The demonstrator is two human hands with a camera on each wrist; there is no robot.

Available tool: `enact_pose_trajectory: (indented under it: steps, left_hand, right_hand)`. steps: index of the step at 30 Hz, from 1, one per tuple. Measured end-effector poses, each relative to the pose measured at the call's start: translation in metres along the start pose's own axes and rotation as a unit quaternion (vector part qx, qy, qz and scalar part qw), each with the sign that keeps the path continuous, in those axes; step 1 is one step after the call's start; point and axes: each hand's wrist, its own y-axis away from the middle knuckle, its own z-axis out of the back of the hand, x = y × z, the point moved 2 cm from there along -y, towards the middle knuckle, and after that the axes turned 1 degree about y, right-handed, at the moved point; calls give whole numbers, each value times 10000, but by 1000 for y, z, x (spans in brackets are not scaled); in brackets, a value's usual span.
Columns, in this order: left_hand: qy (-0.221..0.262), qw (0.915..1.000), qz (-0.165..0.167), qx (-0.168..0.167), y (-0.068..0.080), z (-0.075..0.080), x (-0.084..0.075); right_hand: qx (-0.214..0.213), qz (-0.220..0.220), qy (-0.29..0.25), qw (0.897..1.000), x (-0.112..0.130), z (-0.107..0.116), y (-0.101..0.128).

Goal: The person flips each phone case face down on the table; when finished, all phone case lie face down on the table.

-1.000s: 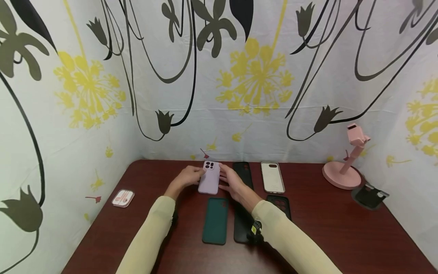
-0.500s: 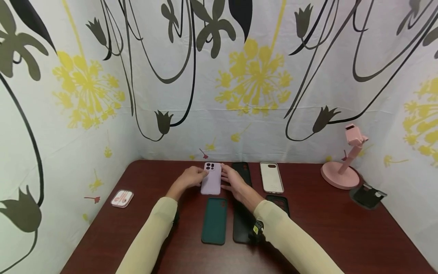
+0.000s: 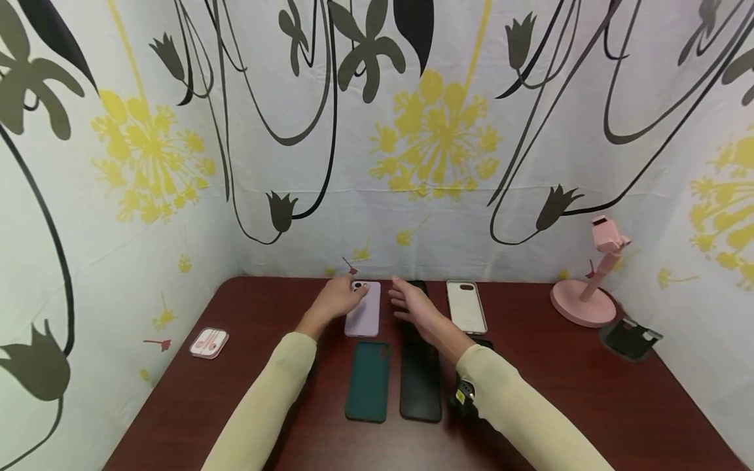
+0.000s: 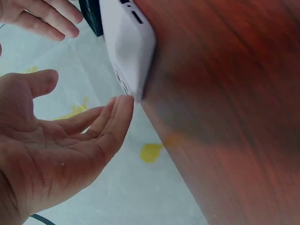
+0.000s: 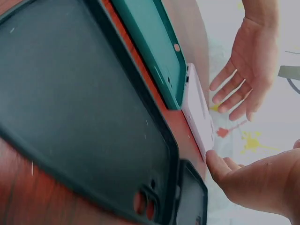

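Head view: the lavender phone case (image 3: 364, 317) lies near the far edge of the tabletop (image 3: 589, 392), long axis front-to-back, camera end toward the patterned cloth (image 3: 377, 229); left hand (image 3: 336, 299) and right hand (image 3: 417, 306) relaxed, fingers extended

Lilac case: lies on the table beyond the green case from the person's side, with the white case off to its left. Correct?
No, the side is wrong: the head view shows the white case to the right of the lilac case. It does lie beyond the green case.

Head view faces forward; wrist views seem tilted.
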Motion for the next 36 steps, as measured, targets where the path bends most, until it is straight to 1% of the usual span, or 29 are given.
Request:
enact_pose_trajectory:
  steps: [2, 5, 7, 10, 12, 13, 17, 19, 21, 22, 25, 30, 33, 36]
  left_hand:
    - [256, 9995, -158, 29, -4, -2, -5]
    - [768, 9960, -408, 196, -10, -6, -13]
    - [1155, 9914, -488, 387, -15, -10, -16]
    - [1768, 9808, -479, 671, -20, -19, -22]
    - [2326, 9674, -330, 943, -23, -26, -25]
    - [2606, 9589, -240, 1096, -23, -29, -28]
    - [3363, 9268, 130, 1665, -23, -37, -36]
    - [3519, 9183, 255, 1796, -21, -39, -39]
    - [3607, 9139, 306, 1839, -20, -40, -41]
    - [3624, 9132, 323, 1835, -20, -41, -41]
    - [3634, 9130, 344, 1822, -18, -42, -43]
    - [3612, 9134, 385, 1837, -16, -45, -45]
    - [3597, 9130, 392, 1882, -16, -47, -48]
    - [3560, 9139, 395, 1913, -16, -48, -52]
  right_hand:
    - [-137, 59, -27, 9999, 2, 7, 1]
    - [-386, 111, -119, 9991, 7, 16, -1]
    - [-533, 119, -94, 9985, 9, 22, -2]
    - [-750, 163, 174, 9969, 8, 31, -1]
    - [-870, 143, 380, 9954, 4, 37, 2]
    - [-926, 121, 463, 9945, 2, 40, 3]
    - [-926, -6, 480, 9945, -2, 49, 6]
    - [-807, -23, 385, 9960, -3, 51, 7]
    - [-643, -58, 243, 9976, -4, 52, 8]
    - [-576, -96, 199, 9981, -4, 52, 8]
    - [-393, -243, 20, 9989, -5, 52, 12]
    - [-260, -356, -171, 9989, -9, 52, 15]
    - [-363, -428, -295, 9980, -13, 53, 15]
    - [-569, -586, -558, 9951, -16, 55, 15]
